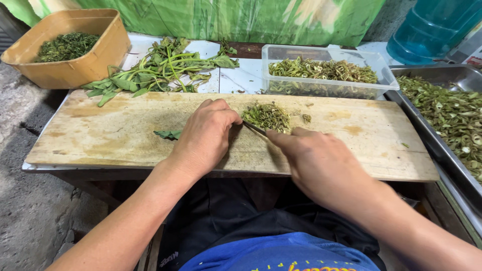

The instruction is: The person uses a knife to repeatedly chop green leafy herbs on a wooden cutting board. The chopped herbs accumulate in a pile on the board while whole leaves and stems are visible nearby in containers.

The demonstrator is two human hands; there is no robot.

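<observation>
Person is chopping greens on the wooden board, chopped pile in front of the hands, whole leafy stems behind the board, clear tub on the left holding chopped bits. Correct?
Not quite. The head view shows the clear tub at the right rear; the container on the left is a tan tub. The rest holds: chopped pile on the wooden board, leafy stems behind it.

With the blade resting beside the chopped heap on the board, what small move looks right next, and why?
Probably slide the left hand a little leftward and bring the knife down for another thin slice. The right hand holds the blade tip against the pile of chopped greens, and leafy ends stick out left of the left hand on the wooden board, suggesting uncut stems remain under it.
</observation>
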